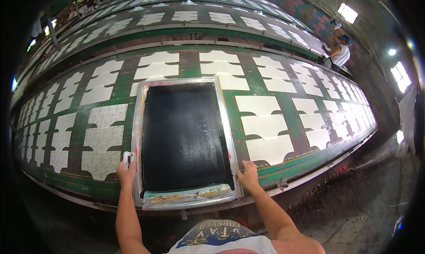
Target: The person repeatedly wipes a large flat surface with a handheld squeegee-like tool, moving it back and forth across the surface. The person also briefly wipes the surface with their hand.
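Left hand (125, 173) is curled round a white handle (128, 156) at the left edge of a big metal frame (138, 121), so that one's pretty much closed on it. Right hand (249, 175) is up against the opposite rail, thumb and fingers right by the edge, but honestly can't tell if it's properly gripping anything. So the frame sits smack between the two hands, flat on a long green and brown surface (288, 112), stretching away from the person. Inside it is a glossy black panel (183, 134), and the strip nearest the body, just below hand level, is smeared with teal and yellowish stains (190, 195).

Out past the left hand there are pale cut pieces with a faint print (104, 141), and off beyond the right hand more pale pieces (265, 125) that look plain, all in neat rows. Way further out ahead of both hands is another long surface (190, 31) with similar pieces, plus a co-worker in a white top (340, 57) far off to the right.
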A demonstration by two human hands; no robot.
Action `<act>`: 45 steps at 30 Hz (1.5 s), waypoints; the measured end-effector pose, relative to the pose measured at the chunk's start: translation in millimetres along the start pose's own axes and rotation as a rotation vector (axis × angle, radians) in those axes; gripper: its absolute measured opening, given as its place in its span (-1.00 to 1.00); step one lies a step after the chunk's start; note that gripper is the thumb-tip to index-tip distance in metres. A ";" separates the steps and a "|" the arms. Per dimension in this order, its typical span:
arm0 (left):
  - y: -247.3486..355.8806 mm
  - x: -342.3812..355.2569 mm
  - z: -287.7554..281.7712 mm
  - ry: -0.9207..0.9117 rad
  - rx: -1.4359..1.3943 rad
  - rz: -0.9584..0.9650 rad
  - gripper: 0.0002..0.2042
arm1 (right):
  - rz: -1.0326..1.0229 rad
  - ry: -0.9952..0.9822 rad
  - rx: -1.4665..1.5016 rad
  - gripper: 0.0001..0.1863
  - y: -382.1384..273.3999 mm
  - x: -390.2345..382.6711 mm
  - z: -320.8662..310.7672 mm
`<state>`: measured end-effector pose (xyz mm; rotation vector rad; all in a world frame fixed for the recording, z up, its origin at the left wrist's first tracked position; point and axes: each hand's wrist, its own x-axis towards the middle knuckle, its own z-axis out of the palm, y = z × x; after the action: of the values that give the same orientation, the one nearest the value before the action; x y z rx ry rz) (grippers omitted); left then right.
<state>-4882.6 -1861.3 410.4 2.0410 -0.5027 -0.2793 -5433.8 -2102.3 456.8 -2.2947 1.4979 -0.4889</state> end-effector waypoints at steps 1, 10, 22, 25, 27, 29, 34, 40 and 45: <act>-6.5 -4.2 2.5 0.003 -0.011 0.005 -0.65 | 0.007 0.003 0.034 -0.30 2.3 -11.0 5.1; -17.7 -6.2 3.5 0.122 0.171 0.041 -0.72 | 0.182 -0.059 0.100 -0.29 -36.5 -13.9 -2.3; 52.2 17.9 -7.7 0.133 0.124 0.230 -0.60 | 0.061 0.114 0.401 -0.42 -87.0 3.7 12.6; 80.2 16.6 9.8 0.126 0.093 0.264 -0.59 | -0.105 0.238 0.437 -0.36 -104.4 21.5 4.1; 96.5 12.8 10.6 0.167 0.112 0.275 -0.58 | -0.103 0.346 0.426 -0.33 -79.0 28.0 -10.7; 111.1 3.7 5.9 0.187 0.097 0.197 -0.57 | -0.078 0.458 0.368 -0.31 -27.1 46.8 -33.9; 142.4 -14.4 -12.7 0.258 0.123 0.268 -0.55 | 0.526 -0.160 1.219 -0.33 51.7 58.7 -32.1; 163.7 3.1 -17.3 0.230 0.139 0.289 -0.53 | 0.564 -0.270 1.533 -0.47 44.9 46.6 -22.8; 168.1 -5.2 23.8 0.193 -0.035 0.197 -0.55 | 0.433 -0.188 1.659 -0.43 67.9 70.1 -45.7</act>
<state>-4936.1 -1950.8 544.5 1.9433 -0.5692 0.0273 -5482.8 -2197.2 471.2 -0.6711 0.7721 -0.8586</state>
